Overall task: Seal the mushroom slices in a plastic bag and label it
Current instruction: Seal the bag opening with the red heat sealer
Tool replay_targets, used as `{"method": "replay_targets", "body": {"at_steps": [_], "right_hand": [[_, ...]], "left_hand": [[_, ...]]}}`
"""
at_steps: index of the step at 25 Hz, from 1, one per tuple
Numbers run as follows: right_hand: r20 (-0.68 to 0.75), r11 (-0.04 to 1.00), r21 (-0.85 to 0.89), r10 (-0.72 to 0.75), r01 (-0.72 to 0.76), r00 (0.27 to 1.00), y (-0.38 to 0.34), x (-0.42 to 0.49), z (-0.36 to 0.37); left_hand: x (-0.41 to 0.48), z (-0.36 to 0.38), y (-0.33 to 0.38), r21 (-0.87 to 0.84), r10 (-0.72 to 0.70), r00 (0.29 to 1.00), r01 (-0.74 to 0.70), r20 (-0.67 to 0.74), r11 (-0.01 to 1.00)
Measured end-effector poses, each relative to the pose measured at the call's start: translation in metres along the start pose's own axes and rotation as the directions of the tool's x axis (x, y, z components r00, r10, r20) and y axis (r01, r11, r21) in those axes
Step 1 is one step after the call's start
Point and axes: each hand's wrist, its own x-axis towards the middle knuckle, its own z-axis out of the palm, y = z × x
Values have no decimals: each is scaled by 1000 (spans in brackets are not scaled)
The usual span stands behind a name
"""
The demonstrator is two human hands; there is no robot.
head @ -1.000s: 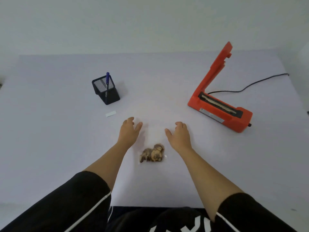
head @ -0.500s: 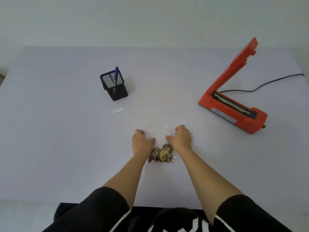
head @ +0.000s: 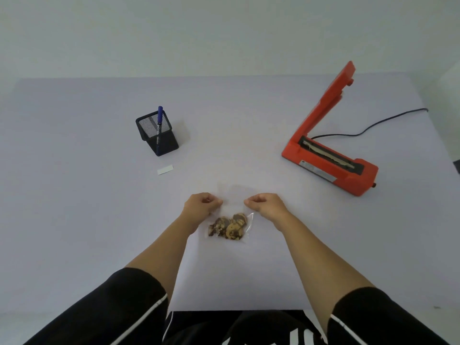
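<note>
Both hands are on the clear plastic bag (head: 233, 194) at the middle of the table (head: 74, 207). The left hand (head: 200, 205) pinches its left edge and the right hand (head: 266, 204) pinches its right edge, fingers curled. The mushroom slices (head: 230, 227) sit bunched in the near end of the bag. Off right stands the red heat sealer (head: 328, 163), arm raised. Off left are a mesh pen holder (head: 156, 135) with a blue pen (head: 159, 118), and just before it a white label (head: 165, 169).

Plain packing workstation, white table (head: 99, 220), pale wall (head: 224, 33), orange heat sealer (head: 328, 166), mesh pen holder (head: 159, 139)
</note>
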Motion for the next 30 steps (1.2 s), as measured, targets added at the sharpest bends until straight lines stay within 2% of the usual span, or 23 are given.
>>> {"method": "replay_targets", "body": {"at_steps": [7,12,14,16,20,26,30], "right_hand": [[-49,989,147,0,7,999,2,-26,-82],[-135,981,192,-9,35,991,12,-38,-138],[-169,975,218,-2,39,986,19,-37,-157],[-208,963,267,20,37,978,27,-33,-169],[-278,891,449,64,70,958,38,-19,-184],[-354,845,511,40,158,934,46,-11,-191],[-384,832,531,66,162,921,48,-9,-191]], "left_hand": [[8,50,61,10,136,942,-146,307,989],[23,97,96,85,133,885,-190,446,978],[29,116,109,158,142,877,-238,459,958],[31,132,119,162,169,880,-264,444,951],[36,159,133,172,177,905,-260,386,950],[42,177,130,69,168,930,-200,327,977],[46,184,130,97,159,942,-195,294,976]]}}
